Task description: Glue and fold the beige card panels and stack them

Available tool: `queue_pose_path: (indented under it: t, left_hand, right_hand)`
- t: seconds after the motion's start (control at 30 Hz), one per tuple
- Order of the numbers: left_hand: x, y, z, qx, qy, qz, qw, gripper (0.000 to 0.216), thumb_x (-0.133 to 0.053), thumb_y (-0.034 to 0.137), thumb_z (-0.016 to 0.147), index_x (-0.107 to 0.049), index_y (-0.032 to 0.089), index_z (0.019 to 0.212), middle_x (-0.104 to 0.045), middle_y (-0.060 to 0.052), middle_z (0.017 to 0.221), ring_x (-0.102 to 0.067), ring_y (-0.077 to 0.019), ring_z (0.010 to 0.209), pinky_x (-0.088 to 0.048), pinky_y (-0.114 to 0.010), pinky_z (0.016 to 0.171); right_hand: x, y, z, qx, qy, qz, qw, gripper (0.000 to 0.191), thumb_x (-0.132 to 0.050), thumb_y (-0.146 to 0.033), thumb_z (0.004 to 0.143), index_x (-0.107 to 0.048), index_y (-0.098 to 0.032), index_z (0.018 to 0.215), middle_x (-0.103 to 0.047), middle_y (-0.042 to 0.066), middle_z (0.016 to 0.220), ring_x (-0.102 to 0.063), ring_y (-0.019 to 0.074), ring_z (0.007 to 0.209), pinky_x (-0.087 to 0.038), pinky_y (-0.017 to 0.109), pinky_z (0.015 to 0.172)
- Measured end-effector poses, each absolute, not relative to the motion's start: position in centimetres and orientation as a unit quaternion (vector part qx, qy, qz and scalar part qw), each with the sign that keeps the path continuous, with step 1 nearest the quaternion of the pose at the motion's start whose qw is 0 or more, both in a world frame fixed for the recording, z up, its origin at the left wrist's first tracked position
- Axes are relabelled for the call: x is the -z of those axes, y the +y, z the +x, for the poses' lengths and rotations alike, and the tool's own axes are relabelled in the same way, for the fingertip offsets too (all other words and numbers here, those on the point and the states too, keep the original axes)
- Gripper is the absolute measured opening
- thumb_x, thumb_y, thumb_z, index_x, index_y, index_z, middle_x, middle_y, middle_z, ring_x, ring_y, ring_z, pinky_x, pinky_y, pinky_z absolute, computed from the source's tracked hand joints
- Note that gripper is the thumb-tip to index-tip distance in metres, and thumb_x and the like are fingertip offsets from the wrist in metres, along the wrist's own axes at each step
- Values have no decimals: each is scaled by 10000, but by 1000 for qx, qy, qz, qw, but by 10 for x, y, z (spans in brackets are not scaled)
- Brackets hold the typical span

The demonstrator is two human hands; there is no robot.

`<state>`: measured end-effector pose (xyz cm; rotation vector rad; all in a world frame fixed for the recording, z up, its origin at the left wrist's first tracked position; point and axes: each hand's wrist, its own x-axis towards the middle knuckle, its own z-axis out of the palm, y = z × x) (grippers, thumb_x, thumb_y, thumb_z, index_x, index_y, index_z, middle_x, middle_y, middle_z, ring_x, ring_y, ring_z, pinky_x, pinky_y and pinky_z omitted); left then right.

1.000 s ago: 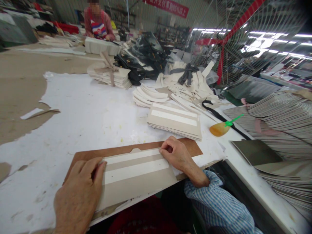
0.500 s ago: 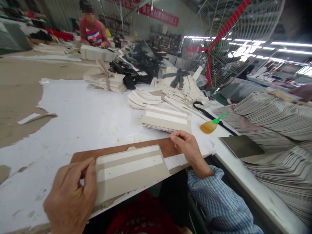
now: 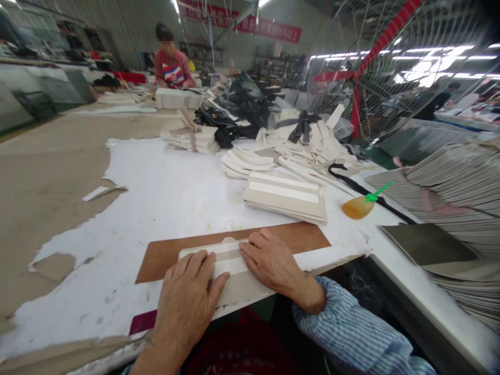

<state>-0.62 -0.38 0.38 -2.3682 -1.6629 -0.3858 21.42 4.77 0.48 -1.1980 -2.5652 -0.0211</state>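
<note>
A beige panel (image 3: 234,285) with white strips lies at the table's front edge, over part of a flat brown board (image 3: 158,260). My left hand (image 3: 191,286) rests on the panel's left half, fingers stretched forward over the strips and thumb apart. On its right half lies my right hand (image 3: 273,265), fingers flat and close together, pressing near the upper strip. Both hands are open and cover much of the panel. Just behind the board sits a stack of similar striped panels (image 3: 285,200). A dark purple piece (image 3: 142,322) shows beside my left wrist.
White paper (image 3: 167,192) covers the table. A pointed bag of amber stuff with a green tie (image 3: 358,207) lies right of the stack. Large piles of grey sheets (image 3: 457,177) line the right. White strips, black material and a fan (image 3: 355,75) stand behind; a person (image 3: 172,67) is farther back.
My left hand has moved from the panel's left edge onto its top. My right hand has left the brown board and come left onto the panel. The camera view has shifted.
</note>
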Motion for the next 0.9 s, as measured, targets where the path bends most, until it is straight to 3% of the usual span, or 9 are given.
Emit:
queue_pose_path:
  t: [0.23, 0.37, 0.53, 0.63, 0.73, 0.8, 0.9]
  left_hand:
    - [-8, -3, -4, 121, -584, -797, 89, 399, -534, 461, 974, -708, 165, 1178, -739, -103, 1204, -640, -326, 1069, -545, -474, 849]
    - [-8, -2, -4, 119, -594, -792, 71, 389, -518, 452, 982, -709, 183, 1189, -729, -98, 1235, -629, -323, 1101, -540, -475, 874]
    - [-8, 0, -6, 116, -607, -785, 32, 393, -459, 440, 1000, -691, 207, 1216, -697, -98, 1297, -595, -332, 1179, -529, -496, 915]
    - [-2, 3, -11, 134, -622, -771, -7, 426, -416, 451, 1004, -663, 179, 1219, -675, -124, 1312, -575, -337, 1209, -522, -511, 937]
    - [12, 7, -20, 170, -629, -758, -29, 456, -418, 508, 986, -627, 171, 1209, -664, -143, 1286, -576, -334, 1191, -512, -503, 950]
    - [22, 12, -26, 213, -617, -757, -22, 487, -431, 568, 968, -613, 168, 1180, -666, -149, 1233, -591, -330, 1149, -500, -498, 961]
    - [33, 15, -31, 274, -577, -769, 23, 528, -404, 609, 972, -584, 148, 1154, -663, -159, 1150, -605, -321, 1102, -474, -488, 993]
  right_hand:
    - [-6, 43, 234, 43, -870, -466, 154, 200, -547, -224, 1014, -683, -193, 871, -619, 63, 831, -487, 252, 850, -393, 409, 722]
    - [1, 40, 262, 18, -831, -518, 201, 312, -491, -212, 1037, -691, -180, 799, -663, 78, 832, -539, 240, 838, -449, 420, 799]
    - [14, 20, 270, -12, -796, -544, 267, 266, -490, -252, 1046, -674, -143, 1203, -698, 157, 1223, -577, 310, 1156, -466, 525, 1025]
    - [17, 11, 258, -84, -778, -540, 311, 316, -522, -243, 1006, -609, -157, 1296, -677, 161, 1243, -558, 327, 1191, -474, 567, 1057]
    - [18, 16, 248, -203, -682, -590, 382, 462, -626, -258, 881, -542, -169, 1326, -658, 155, 1196, -596, 331, 1120, -524, 577, 997]
    - [18, 22, 243, -318, -580, -600, 450, 535, -664, -286, 807, -503, -196, 1309, -660, 122, 1129, -654, 291, 1010, -582, 500, 901]
    - [15, 28, 236, -475, -463, -541, 516, 452, -677, -382, 804, -523, -232, 1202, -691, 64, 1038, -698, 232, 905, -593, 374, 797]
